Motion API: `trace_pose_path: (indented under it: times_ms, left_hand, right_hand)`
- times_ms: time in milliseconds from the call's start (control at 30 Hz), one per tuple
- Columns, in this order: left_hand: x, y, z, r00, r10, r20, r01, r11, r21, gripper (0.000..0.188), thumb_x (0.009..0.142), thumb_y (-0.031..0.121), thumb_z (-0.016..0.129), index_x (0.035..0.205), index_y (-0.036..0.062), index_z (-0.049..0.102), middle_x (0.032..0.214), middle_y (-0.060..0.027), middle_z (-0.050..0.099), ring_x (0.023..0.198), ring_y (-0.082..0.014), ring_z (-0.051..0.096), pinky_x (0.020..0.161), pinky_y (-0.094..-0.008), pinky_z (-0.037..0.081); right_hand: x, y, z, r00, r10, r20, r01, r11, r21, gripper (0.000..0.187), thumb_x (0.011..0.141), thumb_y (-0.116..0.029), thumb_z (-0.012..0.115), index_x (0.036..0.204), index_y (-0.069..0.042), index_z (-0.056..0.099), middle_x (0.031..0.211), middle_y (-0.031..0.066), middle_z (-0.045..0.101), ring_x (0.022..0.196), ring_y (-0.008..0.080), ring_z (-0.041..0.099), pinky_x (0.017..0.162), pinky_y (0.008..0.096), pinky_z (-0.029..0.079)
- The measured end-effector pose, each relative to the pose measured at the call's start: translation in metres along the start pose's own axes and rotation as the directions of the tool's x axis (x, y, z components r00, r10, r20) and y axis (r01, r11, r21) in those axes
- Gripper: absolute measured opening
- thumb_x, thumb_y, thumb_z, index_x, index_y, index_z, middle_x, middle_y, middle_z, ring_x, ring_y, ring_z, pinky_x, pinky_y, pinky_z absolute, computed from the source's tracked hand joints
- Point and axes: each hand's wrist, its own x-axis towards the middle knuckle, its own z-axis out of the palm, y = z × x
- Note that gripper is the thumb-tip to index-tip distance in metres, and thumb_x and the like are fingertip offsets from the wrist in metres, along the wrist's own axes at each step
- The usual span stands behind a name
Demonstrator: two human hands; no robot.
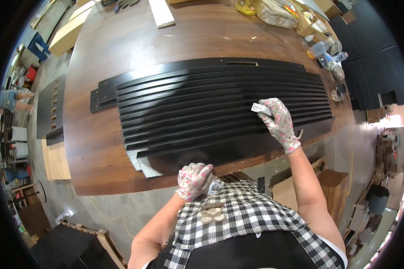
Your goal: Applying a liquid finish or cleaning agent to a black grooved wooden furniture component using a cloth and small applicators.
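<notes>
Several black-painted wooden boards (pixel 202 101) lie overlapped in stepped rows on a brown table (pixel 90 148). Over their right half, my right hand (pixel 278 119), in a white glove with pink flowers, pinches a small white rectangular block (pixel 261 108) with dark marks on it. My left hand (pixel 194 180), gloved alike, is curled at the table's near edge, close to my checked apron. Something pale and crumpled (pixel 214 186) shows beside its fingers; I cannot tell whether that hand grips it. The nearest board (pixel 202 154) stretches just beyond my left hand.
Plastic bottles (pixel 322 47) and a cardboard box (pixel 304 27) crowd the far right corner. A white strip of wood (pixel 160 12) and dark gloves (pixel 126 4) lie at the far edge. Stacked black panels (pixel 368 54) stand right; a slotted black panel (pixel 53 107) stands left. Another person (pixel 14 99) is far left.
</notes>
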Motion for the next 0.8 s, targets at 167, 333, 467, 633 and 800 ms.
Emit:
trace_pose_path:
  times_ms: [167,333,467,633,800]
  left_hand:
    - [-0.002,0.005,-0.002,0.997,-0.07,0.033,0.071,0.996,-0.048,0.024,0.079,0.025,0.064,0.098,0.0102,0.064,0.083,-0.0052,0.06,0.075,-0.0236,0.059,0.061,-0.0386,0.047]
    - [-0.005,0.005,-0.002,0.998,-0.061,-0.005,0.06,0.994,-0.089,0.02,0.081,0.023,0.063,0.095,0.0085,0.064,0.081,-0.0054,0.058,0.073,-0.023,0.058,0.059,-0.0378,0.046]
    - [-0.005,0.005,0.003,0.999,-0.047,-0.018,0.045,0.995,-0.091,0.021,0.08,0.023,0.062,0.095,0.0089,0.063,0.078,-0.0056,0.056,0.07,-0.0233,0.057,0.058,-0.0377,0.045]
    - [-0.003,0.003,0.001,0.999,-0.036,0.01,0.037,0.995,-0.09,0.022,0.079,0.025,0.061,0.094,0.009,0.062,0.086,-0.0083,0.059,0.078,-0.0258,0.059,0.063,-0.0397,0.047]
    - [-0.013,-0.002,0.01,0.999,-0.049,0.008,0.05,0.995,-0.09,0.029,0.076,0.031,0.064,0.096,0.0105,0.062,0.095,-0.009,0.061,0.086,-0.0289,0.06,0.067,-0.0438,0.047]
  right_hand:
    - [0.023,-0.03,0.033,0.988,-0.144,0.052,0.14,0.987,0.076,0.03,0.074,-0.007,0.071,0.101,-0.002,0.06,0.094,0.0132,0.061,0.088,0.0313,0.06,0.077,0.0388,0.05]
    - [0.051,-0.083,0.076,0.958,-0.27,0.09,0.255,0.955,0.152,0.033,0.073,-0.012,0.073,0.102,-0.004,0.06,0.096,0.0134,0.061,0.09,0.0315,0.06,0.079,0.0394,0.049]
    - [0.08,-0.138,0.129,0.899,-0.436,0.045,0.412,0.876,0.249,0.032,0.073,-0.016,0.072,0.101,-0.004,0.059,0.096,0.013,0.06,0.09,0.0304,0.059,0.08,0.0403,0.049]
    - [0.114,-0.212,0.183,0.85,-0.516,0.108,0.463,0.828,0.316,0.03,0.076,-0.024,0.068,0.098,-0.006,0.06,0.093,0.0114,0.06,0.087,0.0298,0.059,0.076,0.0404,0.049]
    - [0.122,-0.229,0.193,0.819,-0.561,0.119,0.511,0.808,0.293,0.023,0.079,-0.027,0.064,0.092,-0.008,0.058,0.085,0.0085,0.057,0.083,0.0271,0.058,0.07,0.0387,0.047]
